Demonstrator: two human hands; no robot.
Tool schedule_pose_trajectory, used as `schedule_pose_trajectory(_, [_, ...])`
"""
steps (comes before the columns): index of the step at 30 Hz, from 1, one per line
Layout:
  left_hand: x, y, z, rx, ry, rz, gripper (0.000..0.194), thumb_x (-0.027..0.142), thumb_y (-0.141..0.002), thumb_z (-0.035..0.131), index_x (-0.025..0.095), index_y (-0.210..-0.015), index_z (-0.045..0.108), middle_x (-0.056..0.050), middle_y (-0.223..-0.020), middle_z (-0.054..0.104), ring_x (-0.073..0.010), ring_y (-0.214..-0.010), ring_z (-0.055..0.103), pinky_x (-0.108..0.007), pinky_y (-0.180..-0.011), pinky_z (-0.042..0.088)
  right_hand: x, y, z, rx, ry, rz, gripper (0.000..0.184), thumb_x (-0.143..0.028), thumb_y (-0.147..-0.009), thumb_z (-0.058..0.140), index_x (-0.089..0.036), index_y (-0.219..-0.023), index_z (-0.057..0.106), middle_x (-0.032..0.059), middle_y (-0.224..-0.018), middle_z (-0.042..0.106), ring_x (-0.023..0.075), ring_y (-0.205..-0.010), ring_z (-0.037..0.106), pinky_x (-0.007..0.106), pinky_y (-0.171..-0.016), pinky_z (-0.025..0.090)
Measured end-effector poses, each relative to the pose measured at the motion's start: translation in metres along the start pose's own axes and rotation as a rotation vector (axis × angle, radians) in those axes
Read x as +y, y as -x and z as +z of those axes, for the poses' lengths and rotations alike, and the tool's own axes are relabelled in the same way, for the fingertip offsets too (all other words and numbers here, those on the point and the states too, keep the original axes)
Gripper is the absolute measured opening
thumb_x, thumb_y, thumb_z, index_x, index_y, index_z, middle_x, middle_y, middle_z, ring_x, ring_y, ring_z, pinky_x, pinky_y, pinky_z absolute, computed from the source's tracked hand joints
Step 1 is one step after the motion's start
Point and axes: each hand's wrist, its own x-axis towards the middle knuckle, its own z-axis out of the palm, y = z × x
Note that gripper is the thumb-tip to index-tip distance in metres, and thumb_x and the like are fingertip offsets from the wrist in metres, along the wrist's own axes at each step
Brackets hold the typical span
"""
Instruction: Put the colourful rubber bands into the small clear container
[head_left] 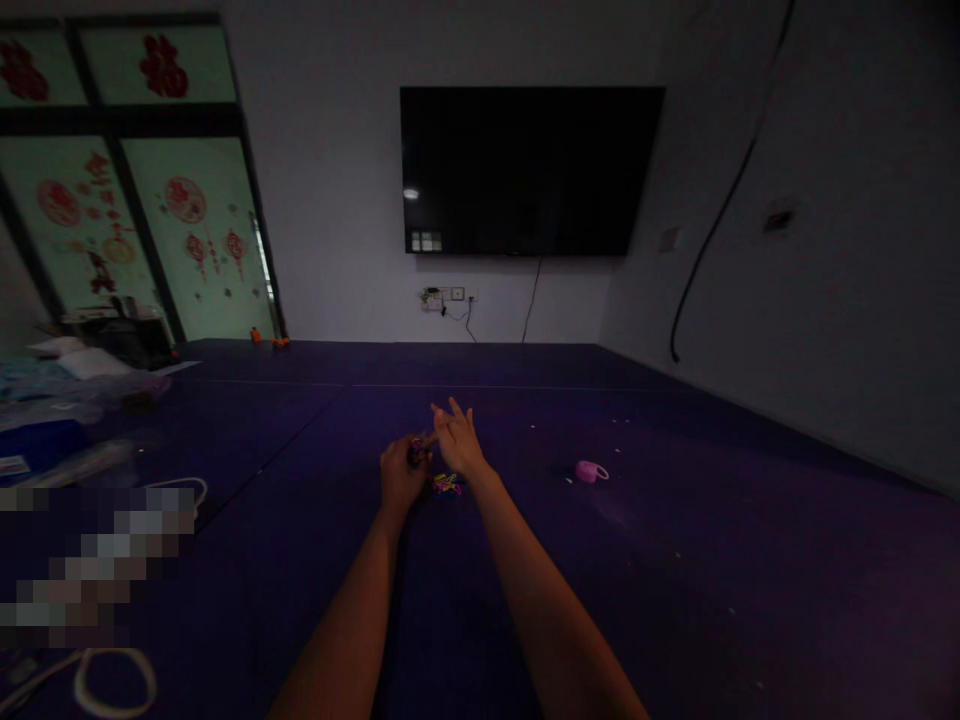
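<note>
My left hand is closed around a small dark bundle with purple and coloured bits; its exact kind is too dim to tell. Just to the right, my right hand reaches across, its thumb side pointing at the bundle and meeting it or nearly so. Some of its fingers are raised and spread. Whatever its thumb and forefinger pinch is too small to make out. On the dark blue surface below both hands lies a little pile of thin yellow, pink and blue loops, like paper clips or bands.
A small pink thing with a loop lies to the right, among scattered white specks. At left are plastic bags, a blue box and a white cord. A television hangs on the far wall; a black cable dangles at right.
</note>
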Motion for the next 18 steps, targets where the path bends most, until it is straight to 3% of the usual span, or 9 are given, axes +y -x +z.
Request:
schedule_pose_trajectory(5, [-0.002, 0.000, 0.002, 0.007, 0.037, -0.076, 0.032, 0.033, -0.072, 0.062, 0.019, -0.101, 0.060, -0.006, -0.086, 0.066, -0.0225, -0.080, 0.061, -0.033, -0.071, 0.047, -0.003, -0.003, -0.004, 0.129, -0.022, -0.051, 0.075, -0.051, -0.095, 0.006, -0.021, -0.080, 0.074, 0.0052, -0.122, 0.060, 0.0207, -0.131, 0.033, 0.044, -0.111, 0.006])
schedule_pose_trajectory(10, [-0.004, -0.003, 0.002, 0.076, 0.014, -0.206, 0.027, 0.029, -0.071, 0.061, 0.020, -0.096, 0.062, -0.005, -0.082, 0.067, -0.0218, -0.079, 0.062, -0.033, -0.071, 0.047, 0.012, -0.006, 0.001, 0.273, -0.113, 0.096, 0.075, -0.051, -0.095, 0.005, -0.019, -0.089, 0.073, 0.0089, -0.107, 0.067, 0.0204, -0.108, 0.057, 0.035, -0.098, 0.036])
schedule_pose_trajectory(12, [-0.005, -0.004, 0.001, 0.118, 0.002, -0.249, 0.027, 0.029, -0.071, 0.060, 0.019, -0.096, 0.062, -0.006, -0.083, 0.067, -0.0221, -0.079, 0.062, -0.033, -0.072, 0.047, 0.023, -0.002, 0.009, 0.202, -0.124, 0.161, 0.073, -0.054, -0.094, 0.007, -0.018, -0.098, 0.071, 0.0089, -0.106, 0.068, 0.0210, -0.105, 0.059, 0.034, -0.094, 0.040])
schedule_pose_trajectory(15, [-0.008, -0.005, -0.001, 0.176, -0.014, -0.306, 0.027, 0.032, -0.073, 0.059, 0.018, -0.096, 0.060, -0.007, -0.084, 0.067, -0.0229, -0.079, 0.063, -0.034, -0.071, 0.047, 0.041, 0.010, 0.026, -0.025, -0.123, 0.177, 0.075, -0.059, -0.092, 0.008, -0.017, -0.103, 0.069, 0.0091, -0.106, 0.068, 0.0213, -0.106, 0.059, 0.034, -0.092, 0.043])
schedule_pose_trajectory(18, [-0.011, -0.004, -0.002, 0.215, -0.027, -0.350, 0.028, 0.035, -0.073, 0.059, 0.017, -0.095, 0.060, -0.008, -0.085, 0.067, -0.0237, -0.080, 0.063, -0.034, -0.070, 0.047, 0.054, 0.022, 0.040, -0.200, -0.160, 0.130, 0.080, -0.063, -0.090, 0.007, -0.015, -0.094, 0.072, 0.0092, -0.102, 0.069, 0.0202, -0.100, 0.063, 0.031, -0.089, 0.045])
